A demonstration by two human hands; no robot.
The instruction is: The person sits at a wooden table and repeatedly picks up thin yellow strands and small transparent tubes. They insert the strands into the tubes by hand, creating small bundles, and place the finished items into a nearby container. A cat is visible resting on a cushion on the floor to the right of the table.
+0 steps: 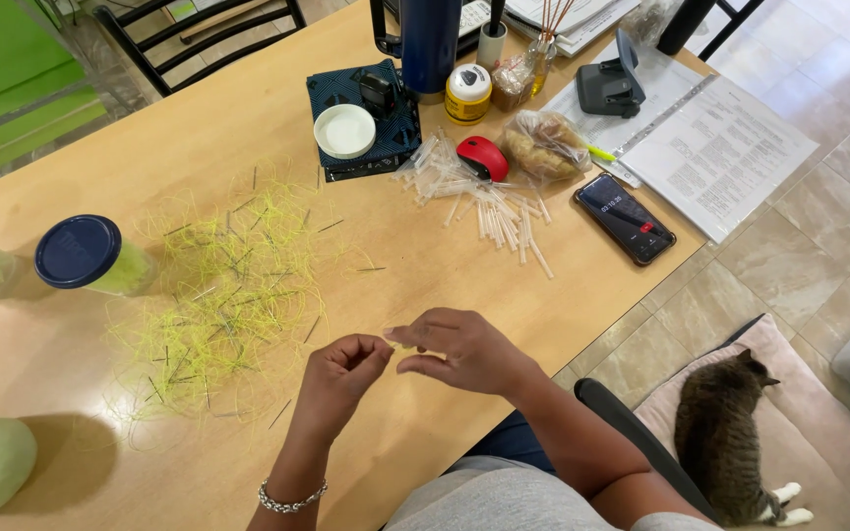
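The wooden table (150, 128) fills most of the frame, running from the upper centre down to the lower left. Spread over its left-middle part is the biggest thing I am working from, a loose tangle of yellow-green threads (223, 295) with short dark needles scattered through it. At the far left stands a container with a dark blue lid (78, 251). Toward the upper centre lies a dark patterned cloth (400, 133) with a white lid (344, 131) on it, and just right of that a heap of short clear plastic tubes (484, 202) beside a red mouse (483, 157). A black phone (625, 217) lies at the right edge of the table, and a tabby cat (725, 433) rests on a cushion at lower right.

My hands meet at lower centre, just above the table. My left hand (341, 379) is curled, thumb and fingertips pinched together; my right hand (464, 349) is likewise closed to a pinch, pointing toward the left. Between the two pinches runs something thin and pale (394, 344), a thread or one of the small tubes; I cannot tell which, it is too fine.

As I judge it, most of the work lies ahead: the thread pile is large and unsorted, the tube heap is full, and I see no finished pieces set aside.
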